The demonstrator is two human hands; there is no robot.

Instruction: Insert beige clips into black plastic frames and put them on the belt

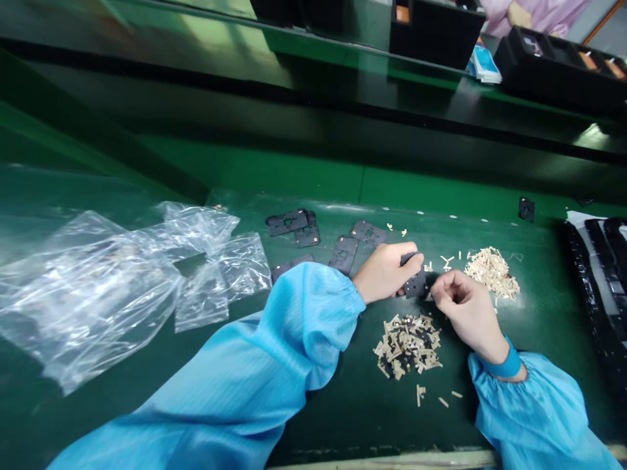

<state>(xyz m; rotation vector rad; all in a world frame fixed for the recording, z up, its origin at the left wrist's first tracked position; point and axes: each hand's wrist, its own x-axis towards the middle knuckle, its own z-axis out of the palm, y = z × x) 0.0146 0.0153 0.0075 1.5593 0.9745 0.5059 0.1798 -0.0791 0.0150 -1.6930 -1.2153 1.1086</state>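
Note:
My left hand (389,269) grips a small flat black plastic plate (415,282) with cut-outs, held up over the green table. Just to its right, my right hand (463,303) has thumb and forefinger pinched together by the plate's edge; whatever lies between the fingertips is too small to make out. Below the hands is a pile of beige and black small strips (409,346). Behind my right hand sits a heap of paler small pieces (492,271). More black plates (345,253) lie left of my left hand, some overlapping.
Clear plastic bags (98,281) spread over the left of the table. A black tray (600,281) stands at the right edge. One black plate (527,209) lies far right. Black bins (438,32) stand on the raised shelf, with a person in a pink sleeve (543,14) behind.

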